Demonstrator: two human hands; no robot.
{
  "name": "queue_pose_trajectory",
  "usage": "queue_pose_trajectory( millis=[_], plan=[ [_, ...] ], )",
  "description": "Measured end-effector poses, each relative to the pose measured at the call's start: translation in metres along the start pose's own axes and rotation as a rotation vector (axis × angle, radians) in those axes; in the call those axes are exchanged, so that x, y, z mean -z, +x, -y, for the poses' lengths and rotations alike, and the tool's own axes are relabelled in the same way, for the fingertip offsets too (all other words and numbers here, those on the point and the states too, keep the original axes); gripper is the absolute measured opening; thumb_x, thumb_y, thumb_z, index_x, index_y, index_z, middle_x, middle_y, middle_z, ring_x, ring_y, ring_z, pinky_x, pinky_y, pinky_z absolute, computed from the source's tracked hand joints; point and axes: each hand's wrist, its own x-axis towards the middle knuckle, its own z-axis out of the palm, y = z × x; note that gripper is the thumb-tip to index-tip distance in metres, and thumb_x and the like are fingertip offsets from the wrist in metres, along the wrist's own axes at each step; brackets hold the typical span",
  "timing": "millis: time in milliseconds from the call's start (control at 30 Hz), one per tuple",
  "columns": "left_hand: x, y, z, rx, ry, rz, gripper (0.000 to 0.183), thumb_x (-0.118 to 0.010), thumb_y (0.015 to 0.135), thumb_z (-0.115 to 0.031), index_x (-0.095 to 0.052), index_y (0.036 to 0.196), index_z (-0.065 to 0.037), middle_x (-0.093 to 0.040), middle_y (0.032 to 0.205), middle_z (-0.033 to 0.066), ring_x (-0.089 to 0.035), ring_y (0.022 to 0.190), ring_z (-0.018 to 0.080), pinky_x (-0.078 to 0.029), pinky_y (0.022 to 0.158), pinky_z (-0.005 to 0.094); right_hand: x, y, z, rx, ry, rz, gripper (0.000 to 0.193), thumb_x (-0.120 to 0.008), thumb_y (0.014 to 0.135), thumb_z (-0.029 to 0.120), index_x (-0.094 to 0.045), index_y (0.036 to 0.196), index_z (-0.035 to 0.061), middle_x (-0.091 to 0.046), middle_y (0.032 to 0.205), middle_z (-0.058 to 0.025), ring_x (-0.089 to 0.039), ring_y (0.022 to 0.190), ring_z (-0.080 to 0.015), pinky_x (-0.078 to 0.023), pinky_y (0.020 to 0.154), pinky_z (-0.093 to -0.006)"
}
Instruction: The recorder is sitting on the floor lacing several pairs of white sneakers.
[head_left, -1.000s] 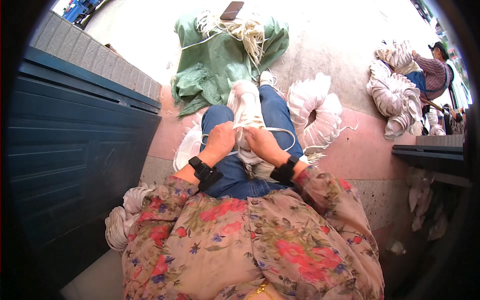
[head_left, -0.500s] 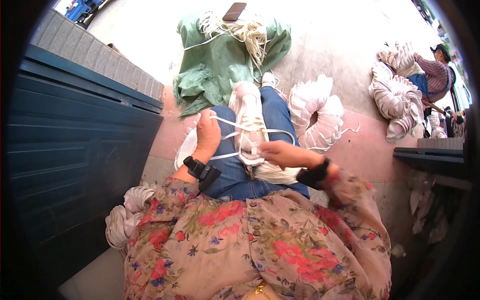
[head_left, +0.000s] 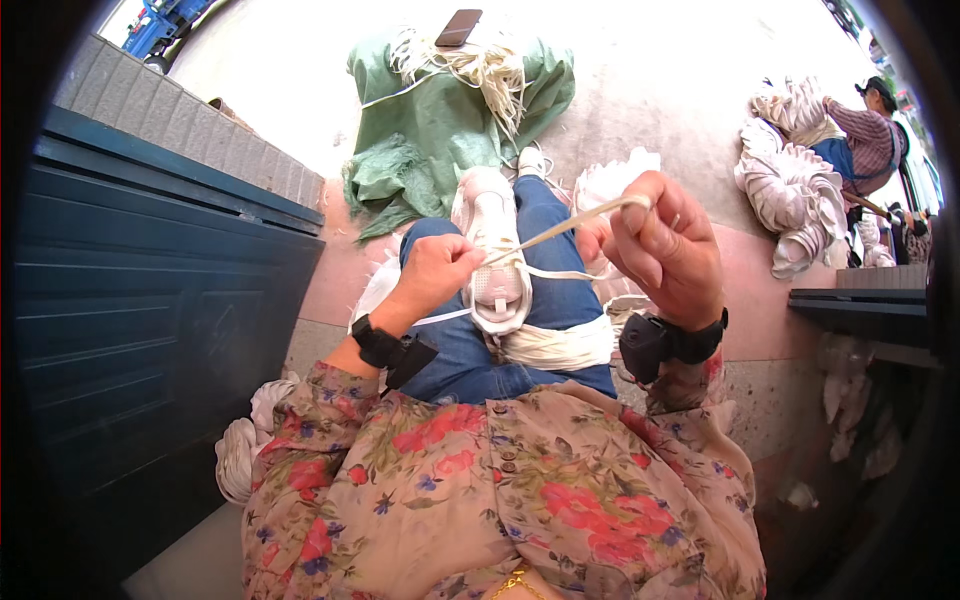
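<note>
A white shoe (head_left: 497,285) rests between my thighs, sole down, with pale laces strung through its front. My right hand (head_left: 668,250) is raised to the right of it, fingers pinched on a cream shoelace (head_left: 570,226) that runs taut from the shoe's eyelets. Low against the shoe's left side, my left hand (head_left: 432,272) is closed, its fingertips at the eyelets; what they grip is hidden. Another lace end (head_left: 560,273) loops out loosely to the right of the shoe. A bundle of cream laces (head_left: 560,345) lies across my lap.
Ahead, a green sheet (head_left: 430,130) carries more laces (head_left: 490,75) and a dark phone (head_left: 459,28). A ring of white shoe pieces (head_left: 615,180) lies to the right. A dark blue door panel (head_left: 170,330) stands at left. Another person (head_left: 870,140) sits far right beside bundled pieces (head_left: 790,200).
My right hand has risen from the shoe's front toward the right, drawing a lace tight. My left hand has come down from its raised lace to the shoe's side.
</note>
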Motion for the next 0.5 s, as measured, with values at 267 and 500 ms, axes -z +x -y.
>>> queue_pose_trajectory(
  millis=[267, 500],
  plan=[
    [0.005, -0.005, -0.064, 0.001, -0.596, 0.561, 0.026, -0.048, 0.089, -0.011, -0.054, 0.113, -0.001, -0.058, 0.089, 0.0034, -0.053, 0.061, 0.0053, -0.041, 0.051, 0.0183, -0.020, 0.042, -0.002, 0.038, -0.117, 0.063, 0.017, -0.045, 0.093, 0.019, -0.050, 0.093, 0.0025, -0.042, 0.064, 0.0039, -0.036, 0.052, -0.0041, -0.037, 0.062, -0.0190],
    [0.036, 0.010, -0.054, -0.002, -0.548, 0.404, 0.027, -0.044, 0.092, -0.013, -0.050, 0.115, 0.001, -0.059, 0.074, 0.0034, -0.052, 0.062, 0.0064, -0.043, 0.057, 0.0183, -0.001, 0.054, -0.005, 0.111, -0.124, -0.144, 0.018, -0.047, 0.092, 0.021, -0.052, 0.093, 0.0037, -0.048, 0.075, 0.0007, -0.045, 0.068, -0.0069, -0.037, 0.064, -0.0196]
  ],
)
